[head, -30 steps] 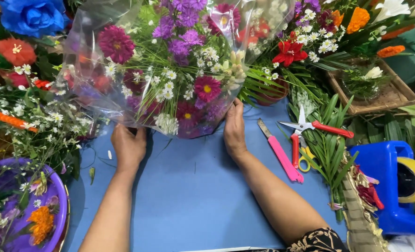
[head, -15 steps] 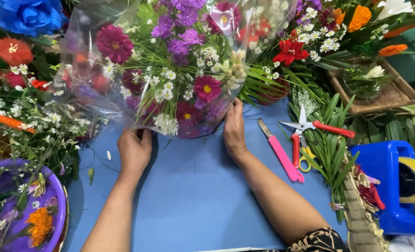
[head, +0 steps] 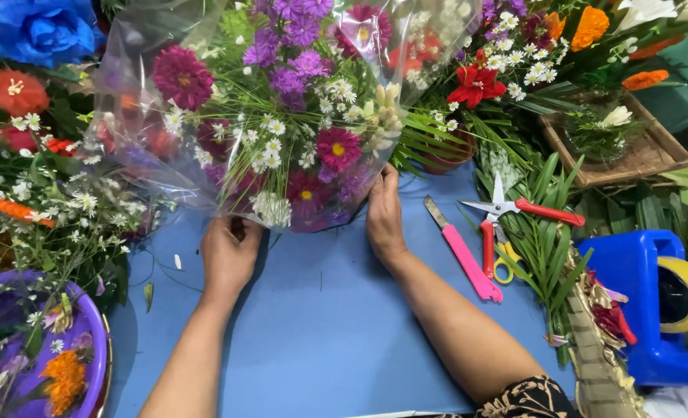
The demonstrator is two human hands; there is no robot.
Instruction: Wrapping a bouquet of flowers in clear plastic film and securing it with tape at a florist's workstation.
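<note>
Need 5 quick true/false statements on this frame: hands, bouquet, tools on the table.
1. Both hands touch the wrapped bouquet. True: the left hand and right hand are at its lower edge.
2. The right hand holds the scissors. False: they lie on the table, apart from the hand.
3. The bouquet wrap is clear film. True: the flowers show through it.
4. The pink knife lies left of the left hand. False: it lies right of the right hand, beside the scissors.
5. The table is red. False: it is blue.
</note>
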